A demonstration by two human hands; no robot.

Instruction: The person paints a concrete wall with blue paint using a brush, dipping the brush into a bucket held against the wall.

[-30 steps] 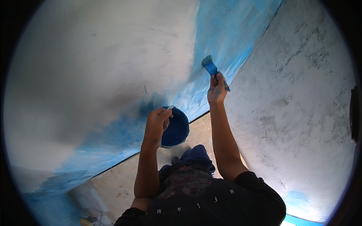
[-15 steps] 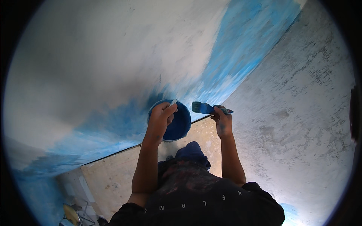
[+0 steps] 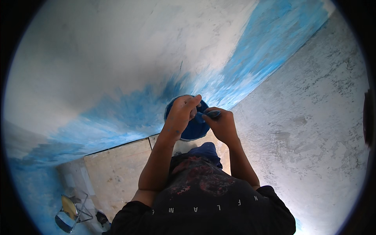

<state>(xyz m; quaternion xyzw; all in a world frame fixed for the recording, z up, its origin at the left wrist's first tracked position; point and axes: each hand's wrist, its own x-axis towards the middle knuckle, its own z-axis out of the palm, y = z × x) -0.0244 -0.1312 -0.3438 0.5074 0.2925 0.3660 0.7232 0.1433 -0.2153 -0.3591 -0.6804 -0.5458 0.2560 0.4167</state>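
Note:
A round dark-blue paint bucket (image 3: pixel 196 135) hangs in front of me, close to the painted wall. My left hand (image 3: pixel 181 114) is closed at the top of the bucket, its fingers curled over the opening and its thumb pointing right. In my right hand (image 3: pixel 224 124) a paintbrush (image 3: pixel 212 114) is gripped by its handle, with the blue brush end angled left into the bucket's mouth. The bristles are hidden by the bucket and my left fingers. Dark smudges mark my left hand and wrist.
The wall (image 3: pixel 129 103) ahead carries streaky blue paint below pale grey-white. A rough grey wall (image 3: pixel 290 129) rises on the right. Pale boards (image 3: pixel 117 162) lie below. At lower left stands a folding chair (image 3: pixel 69 207) with a yellowish part.
My right hand has brought the brush left, from beside the bucket into its mouth. The bucket and my left hand sit slightly farther right and higher in view.

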